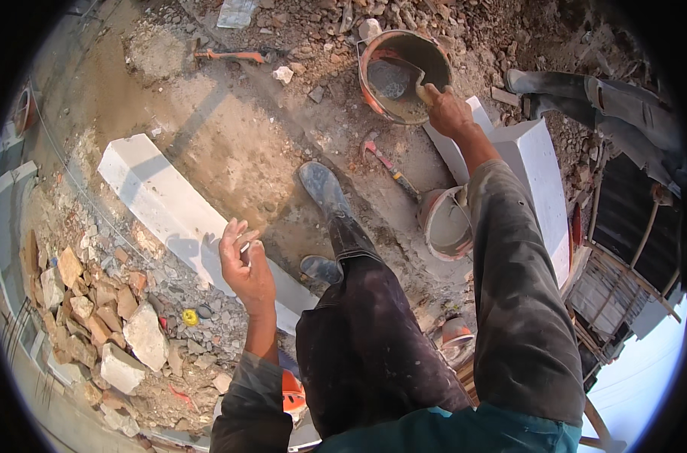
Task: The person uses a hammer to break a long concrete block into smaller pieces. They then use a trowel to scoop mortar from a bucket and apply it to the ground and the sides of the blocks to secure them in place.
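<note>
My right hand (450,113) is closed round the wooden handle of a trowel (423,92). The trowel reaches into a round bucket (370,94) that holds wet grey mortar (389,78). In front of my body, left of my legs, is my left hand (248,273), raised over a long pale block (166,189). Its fingers are curled, and a small white stick (245,247) shows between them. A second bucket (428,219) with grey contents stands under my right forearm. Between the two buckets, a hammer (391,167) lies on the dirt.
Another orange-handled tool (230,55) lies at the far left. Broken bricks and stones (94,302) are heaped at left, near a yellow tape measure (190,317). More pale blocks (536,174) stand at right. Another person's legs (615,106) show at far right.
</note>
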{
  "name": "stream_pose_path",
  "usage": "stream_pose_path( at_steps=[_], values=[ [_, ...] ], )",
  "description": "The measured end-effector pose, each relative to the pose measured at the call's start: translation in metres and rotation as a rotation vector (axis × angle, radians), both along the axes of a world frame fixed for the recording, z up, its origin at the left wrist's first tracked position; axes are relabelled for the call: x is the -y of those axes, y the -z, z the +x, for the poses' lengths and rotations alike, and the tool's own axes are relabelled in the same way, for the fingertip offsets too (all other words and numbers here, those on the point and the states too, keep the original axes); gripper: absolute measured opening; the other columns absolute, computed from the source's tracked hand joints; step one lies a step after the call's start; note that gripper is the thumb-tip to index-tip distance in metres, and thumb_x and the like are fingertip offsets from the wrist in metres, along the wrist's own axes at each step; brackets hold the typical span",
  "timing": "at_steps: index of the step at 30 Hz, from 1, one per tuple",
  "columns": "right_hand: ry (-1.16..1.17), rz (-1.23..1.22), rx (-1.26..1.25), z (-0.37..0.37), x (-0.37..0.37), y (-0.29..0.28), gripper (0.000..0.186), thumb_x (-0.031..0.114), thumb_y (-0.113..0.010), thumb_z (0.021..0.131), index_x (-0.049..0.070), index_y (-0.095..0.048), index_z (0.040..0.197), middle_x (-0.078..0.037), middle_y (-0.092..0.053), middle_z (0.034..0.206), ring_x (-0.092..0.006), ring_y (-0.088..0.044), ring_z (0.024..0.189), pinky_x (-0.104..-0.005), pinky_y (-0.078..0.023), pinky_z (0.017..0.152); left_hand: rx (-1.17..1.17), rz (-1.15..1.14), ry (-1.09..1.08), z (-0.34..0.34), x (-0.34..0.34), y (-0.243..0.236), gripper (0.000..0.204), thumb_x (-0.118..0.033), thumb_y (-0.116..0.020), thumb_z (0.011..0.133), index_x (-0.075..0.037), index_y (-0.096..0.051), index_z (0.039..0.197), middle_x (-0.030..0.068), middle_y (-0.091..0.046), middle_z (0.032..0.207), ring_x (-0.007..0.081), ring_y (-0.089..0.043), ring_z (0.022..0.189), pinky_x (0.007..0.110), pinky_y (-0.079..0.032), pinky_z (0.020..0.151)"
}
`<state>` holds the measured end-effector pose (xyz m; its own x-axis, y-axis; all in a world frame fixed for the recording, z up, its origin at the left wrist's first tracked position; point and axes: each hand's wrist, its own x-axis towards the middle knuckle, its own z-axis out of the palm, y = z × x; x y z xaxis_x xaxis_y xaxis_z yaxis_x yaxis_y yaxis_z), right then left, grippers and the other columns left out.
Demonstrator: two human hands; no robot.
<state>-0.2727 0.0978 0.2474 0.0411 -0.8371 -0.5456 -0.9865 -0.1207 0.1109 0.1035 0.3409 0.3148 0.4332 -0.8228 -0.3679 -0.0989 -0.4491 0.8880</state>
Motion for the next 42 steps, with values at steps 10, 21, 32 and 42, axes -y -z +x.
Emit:
stream_pose_path(
  at_steps=[10, 21, 32, 42],
  values=[
    [-0.227, 0.312, 0.015, 0.001, 0.026, 0.017, 0.06, 0.003, -0.055, 0.079, 0.016, -0.047, 0.136, -0.018, -0.053, 0.116, -0.0374, -0.063, 0.1, -0.045, -0.052, 0.085, -0.341, 0.455, 0.201, -0.187, 0.218, 0.198, 0.087, -0.023, -0.072, 0.078, 0.01, -0.023, 0.142, 0.0343, -0.044, 0.133, 0.038, -0.057, 0.115, 0.046, -0.06, 0.078],
    [-0.032, 0.016, 0.337, 0.009, -0.039, -0.008, 0.061, 0.001, -0.054, 0.08, 0.017, -0.046, 0.139, -0.018, -0.053, 0.106, -0.0378, -0.064, 0.09, -0.0449, -0.055, 0.074, -0.367, 0.387, 0.096, -0.181, 0.178, 0.134, 0.019, -0.003, -0.051, 0.08, 0.012, -0.054, 0.092, 0.0164, -0.062, 0.085, 0.0197, -0.059, 0.066, 0.031, -0.053, 0.064],
    [-0.141, -0.084, 0.38, 0.125, -0.064, -0.15, 0.059, 0.007, -0.056, 0.086, 0.007, -0.036, 0.142, -0.022, -0.052, 0.108, -0.0423, -0.062, 0.081, -0.0487, -0.052, 0.07, -0.056, -0.117, -0.058, -0.092, 0.146, -0.064, 0.033, 0.001, -0.048, 0.079, 0.008, -0.061, 0.109, 0.0112, -0.065, 0.099, 0.0155, -0.06, 0.081, 0.027, -0.048, 0.075],
    [-0.253, -0.229, 1.03, 0.167, -0.056, -0.265, 0.053, 0.013, -0.055, 0.084, -0.004, -0.047, 0.134, -0.024, -0.063, 0.092, -0.034, -0.066, 0.077, -0.0437, -0.054, 0.065, 0.021, -0.319, -0.122, -0.01, 0.123, -0.204, 0.045, 0.005, -0.046, 0.078, 0.008, -0.057, 0.121, 0.0101, -0.067, 0.105, 0.0098, -0.058, 0.086, 0.023, -0.046, 0.075]
  ],
)
